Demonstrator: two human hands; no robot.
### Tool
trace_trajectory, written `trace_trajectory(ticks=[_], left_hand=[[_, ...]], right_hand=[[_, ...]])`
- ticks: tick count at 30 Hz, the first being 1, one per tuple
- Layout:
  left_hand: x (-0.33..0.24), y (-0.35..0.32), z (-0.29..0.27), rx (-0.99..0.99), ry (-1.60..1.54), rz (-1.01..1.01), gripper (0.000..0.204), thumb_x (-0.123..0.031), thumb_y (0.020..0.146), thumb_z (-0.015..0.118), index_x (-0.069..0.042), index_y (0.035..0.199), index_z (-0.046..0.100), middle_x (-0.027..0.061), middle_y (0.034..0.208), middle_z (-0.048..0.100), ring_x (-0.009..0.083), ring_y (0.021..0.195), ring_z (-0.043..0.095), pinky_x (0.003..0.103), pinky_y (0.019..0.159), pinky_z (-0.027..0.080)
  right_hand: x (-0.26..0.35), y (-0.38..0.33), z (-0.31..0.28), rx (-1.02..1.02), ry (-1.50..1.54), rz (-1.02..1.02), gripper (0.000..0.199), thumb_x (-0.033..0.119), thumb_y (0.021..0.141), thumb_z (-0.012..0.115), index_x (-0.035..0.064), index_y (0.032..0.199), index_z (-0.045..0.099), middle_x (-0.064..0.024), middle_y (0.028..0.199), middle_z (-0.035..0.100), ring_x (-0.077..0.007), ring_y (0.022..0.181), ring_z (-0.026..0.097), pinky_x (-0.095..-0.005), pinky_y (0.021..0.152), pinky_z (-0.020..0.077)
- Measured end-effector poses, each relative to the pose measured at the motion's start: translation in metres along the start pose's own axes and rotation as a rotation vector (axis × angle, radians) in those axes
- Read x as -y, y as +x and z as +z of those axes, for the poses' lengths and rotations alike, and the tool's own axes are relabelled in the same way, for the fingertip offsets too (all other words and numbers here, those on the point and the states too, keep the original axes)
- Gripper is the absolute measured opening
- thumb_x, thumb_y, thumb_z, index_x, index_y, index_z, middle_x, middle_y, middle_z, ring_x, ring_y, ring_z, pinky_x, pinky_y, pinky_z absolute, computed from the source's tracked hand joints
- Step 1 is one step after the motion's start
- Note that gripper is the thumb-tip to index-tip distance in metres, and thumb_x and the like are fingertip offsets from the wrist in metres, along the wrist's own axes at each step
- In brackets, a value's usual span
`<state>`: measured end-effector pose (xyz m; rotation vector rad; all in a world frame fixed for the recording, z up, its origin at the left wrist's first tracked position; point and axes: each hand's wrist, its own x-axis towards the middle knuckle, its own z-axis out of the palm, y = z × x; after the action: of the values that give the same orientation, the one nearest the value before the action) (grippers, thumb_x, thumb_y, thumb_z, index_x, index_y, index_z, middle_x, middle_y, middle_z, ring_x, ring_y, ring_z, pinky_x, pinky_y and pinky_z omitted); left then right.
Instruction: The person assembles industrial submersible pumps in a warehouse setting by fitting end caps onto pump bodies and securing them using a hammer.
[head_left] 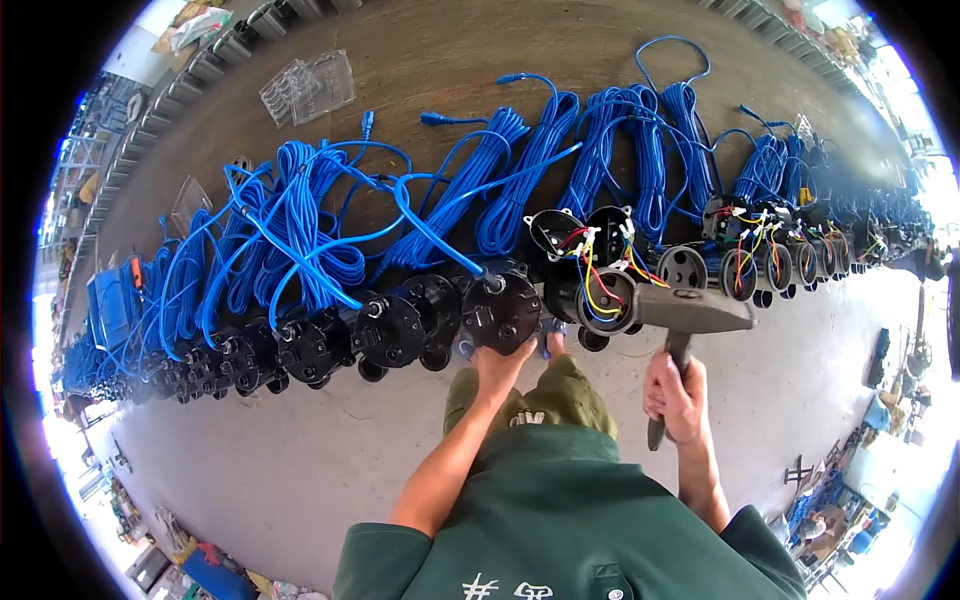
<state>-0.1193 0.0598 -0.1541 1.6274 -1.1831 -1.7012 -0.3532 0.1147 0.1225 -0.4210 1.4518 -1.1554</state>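
Note:
My left hand [497, 370] grips the lower side of a black round motor housing [503, 312], its fingers partly hidden behind it. A blue cable runs out of a fitting on that housing's cover. In my right hand [676, 395] is a hammer [695, 310], fingers wrapped round its handle, the head raised at the table's near edge. Just left of the hammer head sits an open housing [604, 303] with red, yellow and blue wires showing. To the left of my left hand stands another covered housing [388, 332] with its own blue cable.
Coiled blue cables [530, 170] lie along the brown table [440, 60] behind the housings. More open housings [740, 272] line the near edge to the right, covered ones [250, 360] to the left. Clear plastic trays [310, 88] lie at the far left.

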Motion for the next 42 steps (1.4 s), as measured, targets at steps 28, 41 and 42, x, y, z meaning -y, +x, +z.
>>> trace_trajectory(ticks=[28,41,42], left_hand=[[-0.024,0.001,-0.017,0.014,0.305,0.265,0.064,-0.016,0.072,0.091,0.000,0.127,0.062,0.0066,0.098,0.069,0.0205,0.090,0.065,0.037,0.084,0.054],[0.004,0.005,0.005,-0.091,0.263,0.223,0.060,-0.012,0.071,0.086,0.001,0.126,0.064,0.0108,0.117,0.068,0.0240,0.102,0.064,0.039,0.094,0.052],[0.004,0.005,0.006,-0.102,0.285,0.220,0.061,-0.013,0.071,0.086,0.001,0.126,0.063,0.0113,0.118,0.068,0.0244,0.103,0.064,0.039,0.094,0.052]], right_hand=[[-0.023,0.006,-0.004,-0.023,-0.265,0.067,0.031,0.028,0.102,0.068,0.0063,0.086,0.055,0.0067,0.065,0.050,-0.0030,0.056,0.044,-0.0243,0.048,0.0354],[-0.051,0.008,-0.004,0.081,-0.356,0.130,0.037,0.035,0.099,0.073,0.0055,0.086,0.054,0.0059,0.064,0.047,-0.0041,0.054,0.042,-0.0252,0.047,0.0332],[-0.051,0.010,-0.004,0.102,-0.344,0.113,0.036,0.034,0.100,0.072,0.0066,0.088,0.054,0.0061,0.063,0.047,-0.0036,0.050,0.041,-0.0235,0.044,0.0323]])
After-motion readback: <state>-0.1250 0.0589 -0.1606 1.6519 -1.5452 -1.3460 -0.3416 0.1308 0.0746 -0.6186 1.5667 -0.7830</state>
